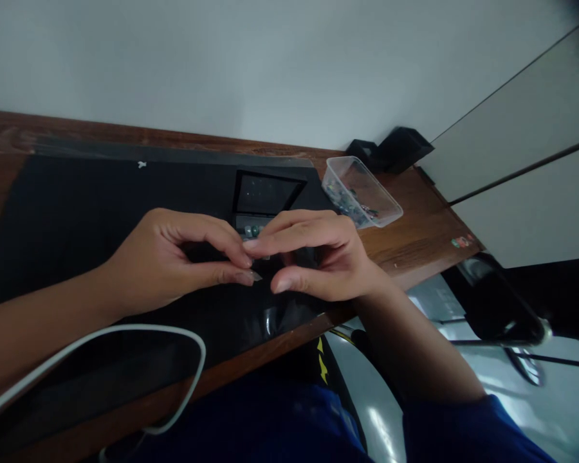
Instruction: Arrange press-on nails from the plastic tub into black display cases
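Blk case (265,195) & mat (77,199), brn wood-grain tabletop (417,206), wht cable (145,327), dk-blue sleeve (463,431)

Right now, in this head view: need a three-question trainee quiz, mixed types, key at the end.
1. True or false: the clear plastic tub has a lid on it.

2. What is the left hand pinching between thumb and finger?
A) a pen
B) a small clear piece
C) a coin

3. Fill in: a looped white ____ shows at the lower left of the view.

Key:
1. False; the clear plastic tub is open at the top.
2. B; the small clear piece sticks out at the thumb tip.
3. cable
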`<state>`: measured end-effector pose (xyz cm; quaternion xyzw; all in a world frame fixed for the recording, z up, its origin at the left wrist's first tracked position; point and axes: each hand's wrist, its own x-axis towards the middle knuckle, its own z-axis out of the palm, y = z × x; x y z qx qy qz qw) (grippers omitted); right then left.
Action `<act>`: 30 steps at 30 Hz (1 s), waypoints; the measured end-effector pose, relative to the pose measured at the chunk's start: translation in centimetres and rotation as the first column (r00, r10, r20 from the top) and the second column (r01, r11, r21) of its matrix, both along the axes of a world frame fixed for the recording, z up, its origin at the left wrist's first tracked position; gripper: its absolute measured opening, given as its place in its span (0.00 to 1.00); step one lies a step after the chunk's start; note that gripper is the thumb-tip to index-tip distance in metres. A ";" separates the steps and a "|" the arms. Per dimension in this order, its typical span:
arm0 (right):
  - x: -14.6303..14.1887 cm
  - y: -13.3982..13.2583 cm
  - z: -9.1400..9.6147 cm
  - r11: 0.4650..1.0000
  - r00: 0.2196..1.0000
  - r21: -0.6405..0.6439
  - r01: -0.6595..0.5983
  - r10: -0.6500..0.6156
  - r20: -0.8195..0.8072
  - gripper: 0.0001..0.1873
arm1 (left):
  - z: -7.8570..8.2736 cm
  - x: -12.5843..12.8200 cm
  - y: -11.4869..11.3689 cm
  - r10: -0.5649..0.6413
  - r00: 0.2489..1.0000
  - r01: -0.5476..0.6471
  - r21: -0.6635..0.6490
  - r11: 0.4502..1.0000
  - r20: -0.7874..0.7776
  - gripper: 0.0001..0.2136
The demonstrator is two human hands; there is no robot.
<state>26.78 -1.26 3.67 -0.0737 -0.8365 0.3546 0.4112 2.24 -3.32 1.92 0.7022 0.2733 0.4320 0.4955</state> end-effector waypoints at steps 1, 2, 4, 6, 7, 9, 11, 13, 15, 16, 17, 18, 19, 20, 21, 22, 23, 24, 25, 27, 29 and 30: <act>0.1 0.0 0.1 1.000 1.000 -0.005 0.000 0.000 0.000 0.14 | 0.0 0.1 0.0 -0.025 1.000 0.025 -0.021 0.999 -0.001 0.05; 0.1 -0.1 0.0 1.000 1.000 -0.011 0.007 -0.007 -0.001 0.14 | -0.1 0.1 0.1 -0.049 0.999 0.049 -0.044 0.998 -0.004 0.05; 0.1 -0.3 -0.3 0.999 1.000 -0.026 0.021 -0.021 -0.009 0.14 | -0.3 0.2 0.2 -0.093 0.996 0.092 -0.087 0.992 -0.008 0.05; -0.1 -0.5 -0.8 0.999 0.999 -0.042 0.030 -0.031 -0.021 0.15 | -0.5 0.3 0.2 -0.109 0.994 0.108 -0.103 0.989 -0.012 0.04; -0.2 -0.7 -1.1 0.998 0.999 -0.046 0.039 -0.040 -0.029 0.15 | -0.5 0.3 0.3 -0.111 0.994 0.109 -0.102 0.989 -0.014 0.04; -0.6 -1.0 -1.6 0.997 0.996 -0.042 0.071 -0.073 -0.049 0.15 | -0.5 0.3 0.3 -0.111 0.994 0.109 -0.113 0.988 -0.010 0.04; -0.9 -1.5 -1.9 0.993 0.990 -0.016 0.116 -0.117 -0.077 0.14 | -0.5 0.3 0.4 -0.120 0.993 0.120 -0.146 0.982 0.008 0.04; -1.2 -1.9 -2.2 0.984 0.978 0.025 0.176 -0.172 -0.118 0.13 | -0.5 0.2 0.4 -0.141 0.990 0.144 -0.183 0.973 0.028 0.04; -1.5 -2.4 -2.4 0.969 0.963 0.076 0.236 -0.223 -0.151 0.13 | -0.4 0.2 0.5 -0.166 0.985 0.172 -0.212 0.962 0.045 0.04; -1.6 -2.6 -2.5 0.958 0.955 0.104 0.267 -0.248 -0.166 0.13 | -0.4 0.2 0.5 -0.177 0.983 0.184 -0.224 0.957 0.051 0.04; -1.7 -2.8 -2.6 0.945 0.944 0.132 0.298 -0.271 -0.186 0.13 | -0.4 0.3 0.5 -0.188 0.980 0.197 -0.240 0.951 0.058 0.04; -1.9 -3.0 -2.6 0.931 0.934 0.164 0.327 -0.291 -0.207 0.13 | -0.4 0.3 0.5 -0.200 0.978 0.210 -0.258 0.943 0.066 0.05; -2.0 -3.1 -2.7 0.915 0.923 0.192 0.355 -0.311 -0.226 0.13 | -0.4 0.2 0.4 -0.214 0.974 0.225 -0.279 0.934 0.072 0.06; -2.1 -3.2 -2.7 0.900 0.912 0.213 0.381 -0.328 -0.245 0.13 | -0.4 0.2 0.4 -0.229 0.971 0.241 -0.299 0.923 0.073 0.06; -2.2 -3.3 -2.7 0.887 0.902 0.225 0.403 -0.343 -0.262 0.13 | -0.5 0.2 0.4 -0.245 0.967 0.253 -0.319 0.913 0.066 0.05; -2.2 -3.3 -2.8 0.880 0.896 0.230 0.415 -0.351 -0.273 0.12 | -0.6 0.1 0.4 -0.260 0.964 0.262 -0.335 0.905 0.053 0.05; -2.3 -3.4 -2.8 0.879 0.894 0.229 0.419 -0.354 -0.276 0.11 | -0.8 0.0 0.4 -0.267 0.963 0.264 -0.341 0.902 0.039 0.05; -2.3 -3.4 -2.8 0.880 0.894 0.224 0.419 -0.356 -0.273 0.10 | -1.0 -0.1 0.4 -0.270 0.962 0.263 -0.343 0.902 0.026 0.05; -2.2 -3.5 -2.8 0.881 0.895 0.222 0.417 -0.357 -0.267 0.09 | -1.3 -0.1 0.5 -0.267 0.963 0.258 -0.341 0.904 0.019 0.06; -2.1 -3.6 -2.8 0.878 0.901 0.240 0.415 -0.360 -0.243 0.07 | -1.7 -0.2 0.5 -0.263 0.965 0.253 -0.339 0.906 0.019 0.07; -2.0 -3.7 -2.9 0.860 0.896 0.270 0.432 -0.377 -0.233 0.05 | -1.8 -0.3 0.5 -0.261 0.965 0.257 -0.338 0.905 0.035 0.08; -2.0 -3.7 -2.9 0.850 0.893 0.290 0.440 -0.379 -0.243 0.05 | -1.8 -0.3 0.4 -0.264 0.964 0.262 -0.340 0.904 0.038 0.08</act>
